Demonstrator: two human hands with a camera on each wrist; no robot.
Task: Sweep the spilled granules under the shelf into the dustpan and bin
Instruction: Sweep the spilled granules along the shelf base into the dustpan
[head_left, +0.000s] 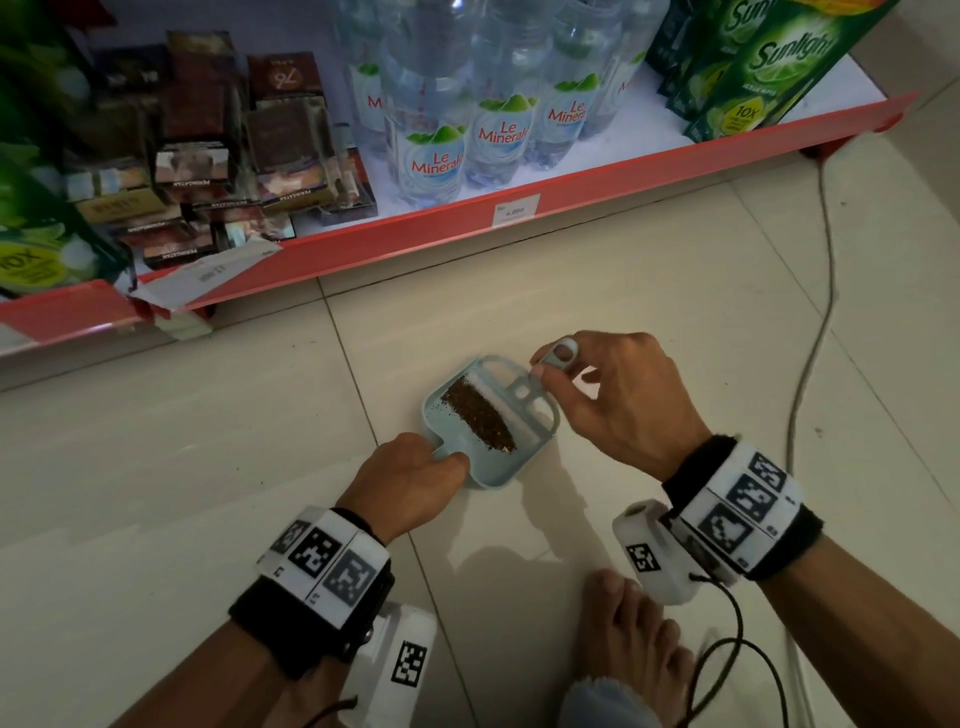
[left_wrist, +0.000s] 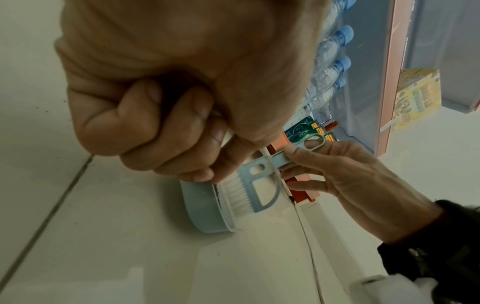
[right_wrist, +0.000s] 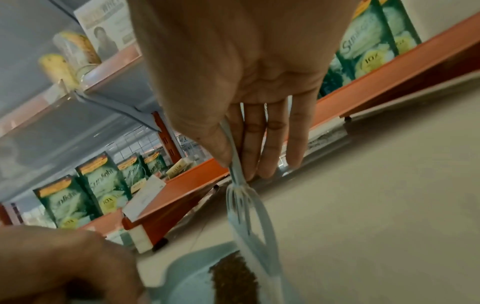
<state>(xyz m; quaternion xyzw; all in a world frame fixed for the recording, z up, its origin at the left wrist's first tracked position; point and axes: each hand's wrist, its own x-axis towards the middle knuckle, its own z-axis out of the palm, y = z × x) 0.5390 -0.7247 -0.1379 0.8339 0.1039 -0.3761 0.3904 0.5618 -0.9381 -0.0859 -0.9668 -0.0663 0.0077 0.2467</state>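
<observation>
Dustpan (head_left: 485, 470) handle hidden inside left hand (head_left: 410, 486). Price tag (head_left: 515, 209) print too small. Right-wrist view blurs brush (right_wrist: 249, 224), granules (right_wrist: 235, 277).

smooth pale-blue plastic dustpan (head_left: 485, 470) and brush (head_left: 524, 400); coarse brown granules (head_left: 478, 413); glossy floor tiles (head_left: 208, 441).

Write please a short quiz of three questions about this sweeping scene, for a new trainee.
1. True or false: the granules lie inside the dustpan.
2. Which hand holds the brush? A. left B. right
3. The left hand grips the dustpan's ____.

Key: 1 true. 2 B, the right hand pinches its handle. 3 handle.
</observation>
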